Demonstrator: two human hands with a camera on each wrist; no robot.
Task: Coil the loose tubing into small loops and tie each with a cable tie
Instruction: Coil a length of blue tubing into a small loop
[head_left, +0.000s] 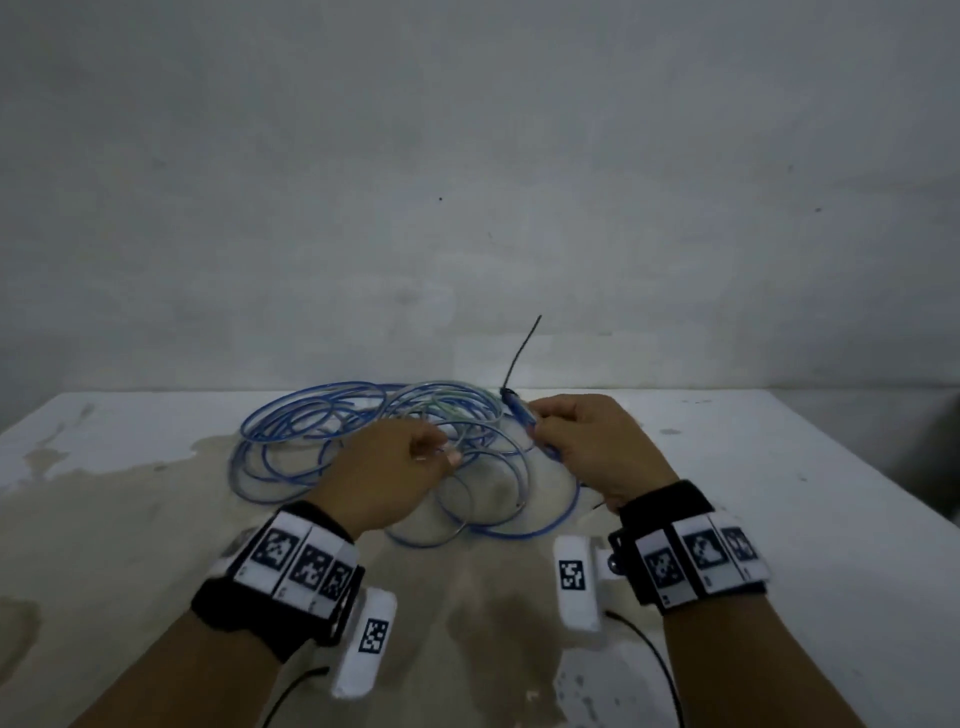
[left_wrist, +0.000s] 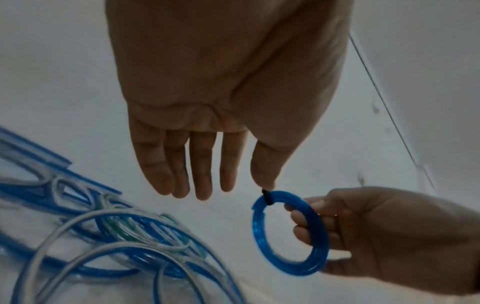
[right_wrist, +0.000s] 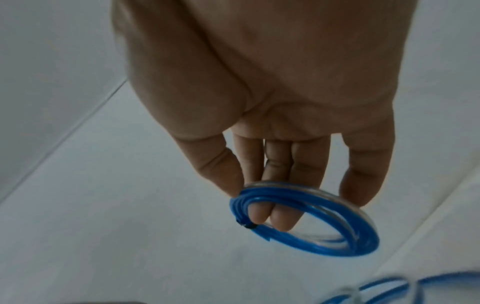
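Partly, right hand (left_wrist: 389, 236) hides coil (left_wrist: 291, 232).

A stained white table (head_left: 779, 519) is carrying a loose heap of blue and clear tubing (head_left: 311, 431), sprawling toward eleven o'clock from its middle.

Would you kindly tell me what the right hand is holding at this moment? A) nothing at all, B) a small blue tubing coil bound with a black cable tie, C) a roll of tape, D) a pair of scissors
B: the right hand has fingers through a small blue coil and its thumb on the rim, with a black cable tie cinched round it.
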